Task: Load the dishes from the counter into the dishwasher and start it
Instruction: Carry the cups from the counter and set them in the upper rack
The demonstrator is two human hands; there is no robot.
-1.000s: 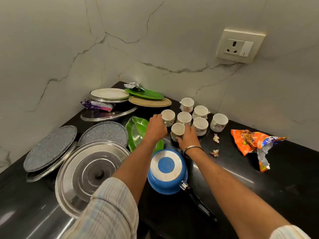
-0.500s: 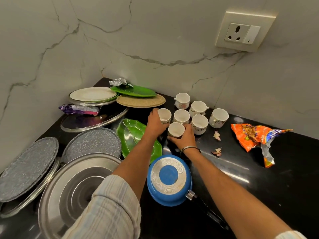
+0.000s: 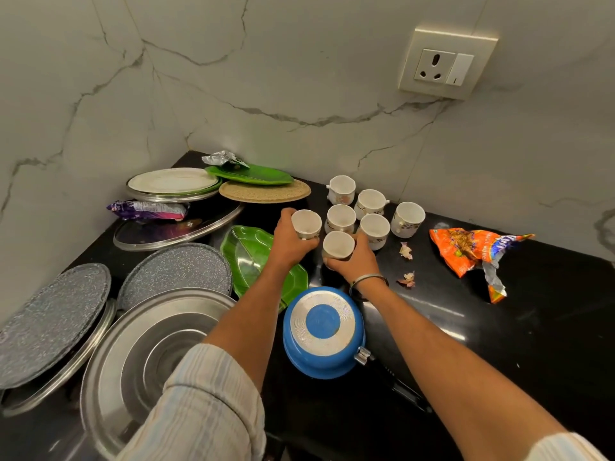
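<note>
Against the left wall: two speckled grey discs (image 3: 53,317), leaning on a steel rim. Just beside them, a large steel lid (image 3: 146,364), knob side up, half hidden by a striped sleeve. Behind, a glass lid (image 3: 176,229) with a purple wrapper (image 3: 146,209) on it, a white plate (image 3: 173,180) on a steel one, a green plate (image 3: 253,174) on a woven mat (image 3: 266,192). Nearer centre, a green leaf-shaped dish (image 3: 248,254) flat on the black counter (image 3: 532,327), partly under the left forearm.

Left hand (image 3: 288,242): fingers curled round the side of a small white cup (image 3: 307,222), thumb behind it, mouth up. Whether lifted or still resting cannot be told. Below, a blue pan (image 3: 322,331) upside down, handle toward the viewer.

Right hand (image 3: 352,261): wrapped round a second white cup (image 3: 337,245) from the near side, fingertips on its lower wall, thumb along the right side, a bangle at the wrist. Touching or nearly touching the neighbouring cups.

Further right, four more cups (image 3: 369,202) in a tight cluster, upright, handles small. Probably light, stiff, glazed and slippery if wet, likely to chip if knocked together; best taken round the body with a full wrap, as now, one per hand, lifted straight up clear of the neighbours. Then scraps of garlic skin (image 3: 406,251), a torn orange snack bag (image 3: 472,251), a wall socket (image 3: 446,64) above. No dishwasher in sight.
</note>
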